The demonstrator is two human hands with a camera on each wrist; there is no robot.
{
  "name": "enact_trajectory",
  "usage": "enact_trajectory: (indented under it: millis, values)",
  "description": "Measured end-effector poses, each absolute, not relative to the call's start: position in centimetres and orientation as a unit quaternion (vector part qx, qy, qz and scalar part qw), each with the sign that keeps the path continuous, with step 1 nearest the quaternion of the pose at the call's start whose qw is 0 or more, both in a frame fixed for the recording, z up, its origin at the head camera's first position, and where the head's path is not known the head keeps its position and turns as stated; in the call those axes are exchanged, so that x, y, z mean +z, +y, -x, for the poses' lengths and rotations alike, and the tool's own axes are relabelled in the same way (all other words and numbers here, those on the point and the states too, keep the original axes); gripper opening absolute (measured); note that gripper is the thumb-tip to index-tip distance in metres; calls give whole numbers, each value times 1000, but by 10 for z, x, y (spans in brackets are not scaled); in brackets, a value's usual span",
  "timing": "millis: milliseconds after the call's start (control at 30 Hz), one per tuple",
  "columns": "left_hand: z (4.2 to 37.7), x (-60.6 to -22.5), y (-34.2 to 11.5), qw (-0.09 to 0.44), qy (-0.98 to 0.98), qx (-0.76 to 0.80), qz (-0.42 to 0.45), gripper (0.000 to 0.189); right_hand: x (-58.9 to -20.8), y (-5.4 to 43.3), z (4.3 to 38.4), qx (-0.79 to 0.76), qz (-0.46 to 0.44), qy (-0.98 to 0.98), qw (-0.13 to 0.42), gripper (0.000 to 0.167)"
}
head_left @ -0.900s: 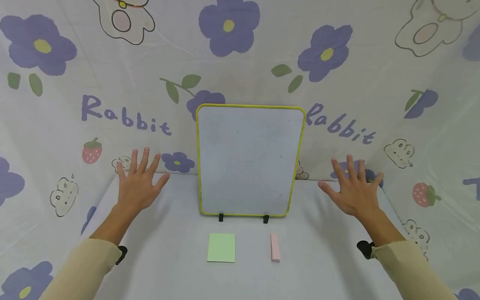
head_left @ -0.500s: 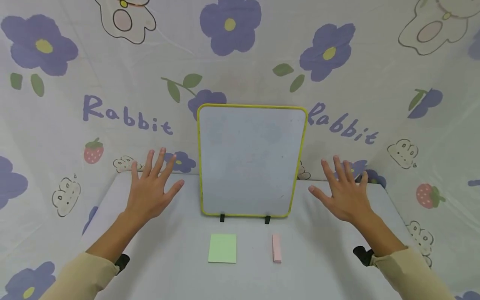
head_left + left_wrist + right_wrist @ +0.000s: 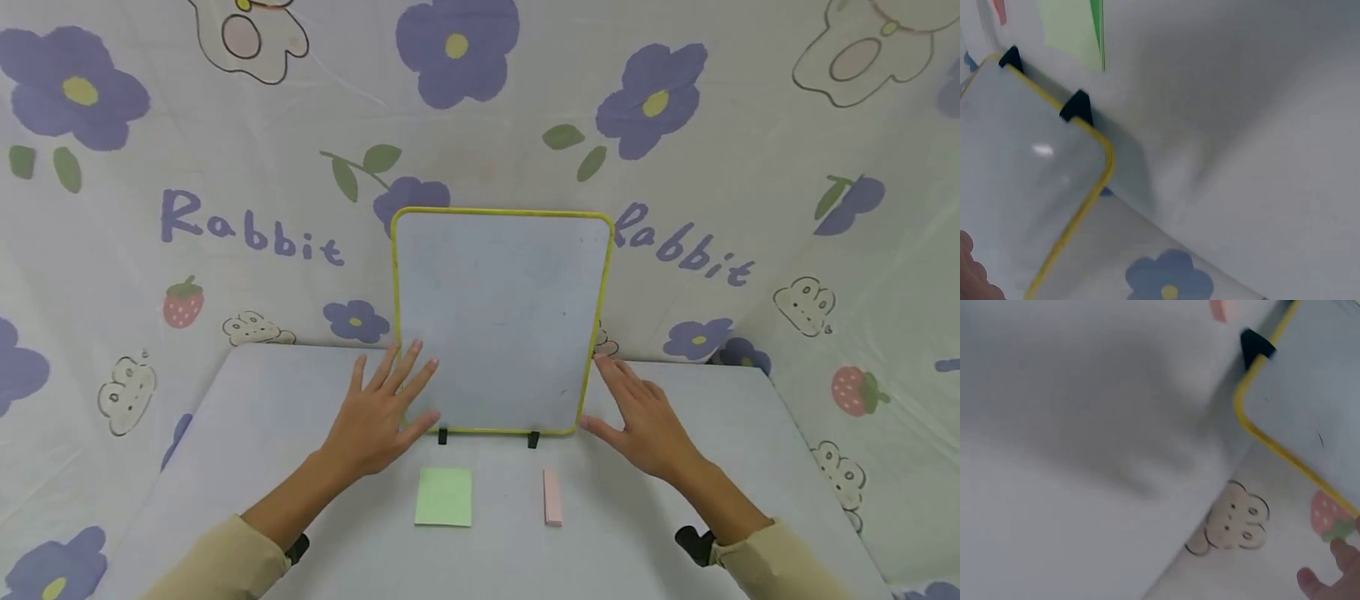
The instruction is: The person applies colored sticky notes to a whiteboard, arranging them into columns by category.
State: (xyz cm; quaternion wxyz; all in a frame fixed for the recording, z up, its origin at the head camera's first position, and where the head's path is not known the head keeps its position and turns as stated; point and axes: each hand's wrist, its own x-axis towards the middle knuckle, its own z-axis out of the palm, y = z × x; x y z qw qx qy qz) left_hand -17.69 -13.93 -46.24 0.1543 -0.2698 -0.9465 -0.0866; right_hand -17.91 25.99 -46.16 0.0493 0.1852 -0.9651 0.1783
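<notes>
Fingers point(image 3: 419, 382) spread on left hand point(image 3: 373, 425), extended on right hand point(image 3: 651, 429), near whiteboard point(image 3: 502, 317), contact unclear.

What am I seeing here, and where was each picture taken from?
No machine here, just a person's bare left hand and right hand. One picture is taken from the head, looking forward and down; the others, from each wrist. On the white table, a yellow-framed board stands on black feet, with a green square pad and a pink strip in front. Seen from the head, the left hand, fingers spread, overlaps the board's left edge; the right hand is by its right edge. Nothing is plainly held; whether either touches the board, I can't tell.
</notes>
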Motion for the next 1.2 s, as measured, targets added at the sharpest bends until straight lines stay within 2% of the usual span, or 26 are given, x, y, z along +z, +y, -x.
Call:
enact_trajectory:
  millis: [300, 500, 700, 900, 1200]
  values:
    - [167, -497, -106, 90, -934, -139, 316, 71, -506, 249, 164, 351, -187, -916, -38, 91]
    - [156, -521, -83, 23, -925, -165, 341, 66, -527, 244, 155, 455, -148, -875, -70, 93]
    - [148, -539, -64, -46, -917, -161, 361, 66, -540, 239, 150, 486, -120, -859, -106, 88]
    - [139, -551, -46, -90, -904, -163, 385, 65, -553, 238, 143, 461, -149, -871, -81, 78]
    - [132, -560, -28, -90, -893, -145, 416, 61, -565, 242, 141, 446, -177, -877, -38, 63]
